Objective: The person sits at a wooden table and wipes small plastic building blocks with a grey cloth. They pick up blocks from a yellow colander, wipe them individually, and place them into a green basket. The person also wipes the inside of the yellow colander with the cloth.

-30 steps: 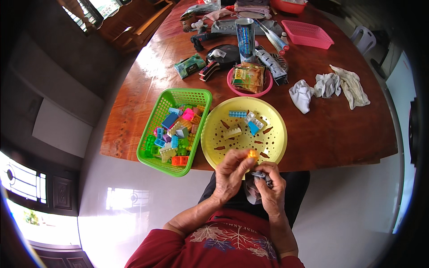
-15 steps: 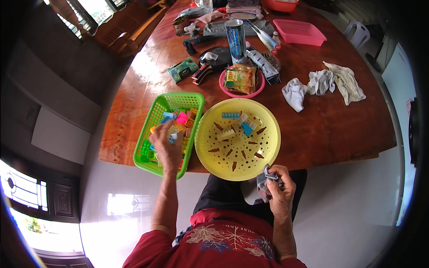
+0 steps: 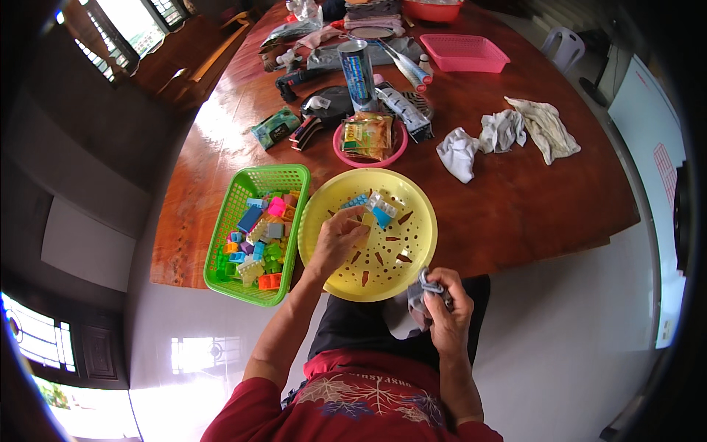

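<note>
Over the yellow perforated basin, my left hand has its fingers pinched together at a pale yellow building block, partly hidden by the fingers. Beside it in the basin lie a light blue studded block, a white block and a blue piece. My right hand grips a crumpled grey cloth just off the basin's near right rim. Left of the basin, a green plastic basket holds several coloured building blocks.
Behind the basin stand a pink bowl with snack packets and a tall blue can. White cloths lie to the right. A pink basket sits farther back on the wooden table.
My left hand has moved right, from the green basket to over the yellow basin. My right hand still grips the grey cloth. The whole view has shifted slightly.
</note>
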Available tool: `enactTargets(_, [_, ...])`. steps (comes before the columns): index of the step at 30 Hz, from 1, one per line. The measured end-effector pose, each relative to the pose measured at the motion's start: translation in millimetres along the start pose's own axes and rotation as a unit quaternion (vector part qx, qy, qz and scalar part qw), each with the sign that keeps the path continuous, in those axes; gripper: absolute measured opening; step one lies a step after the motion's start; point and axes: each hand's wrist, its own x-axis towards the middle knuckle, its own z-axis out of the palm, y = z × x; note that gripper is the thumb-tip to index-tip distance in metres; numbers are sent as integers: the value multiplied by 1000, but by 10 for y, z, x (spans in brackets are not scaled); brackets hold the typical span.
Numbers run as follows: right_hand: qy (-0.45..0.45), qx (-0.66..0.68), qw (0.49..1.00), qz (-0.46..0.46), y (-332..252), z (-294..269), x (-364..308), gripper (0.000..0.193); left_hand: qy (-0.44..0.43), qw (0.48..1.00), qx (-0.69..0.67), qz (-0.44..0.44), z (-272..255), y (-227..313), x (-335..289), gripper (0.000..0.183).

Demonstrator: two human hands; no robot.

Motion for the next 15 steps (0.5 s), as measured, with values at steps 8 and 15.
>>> enactTargets(8, [-27, -266, 934, -236, 157, 377, 368, 38, -59, 853, -514, -65, 711, 390, -570, 36])
enactTargets(15, [-45, -354, 883, -304, 226, 448, 169, 45, -64, 843, -525, -95, 691, 330, -674, 36])
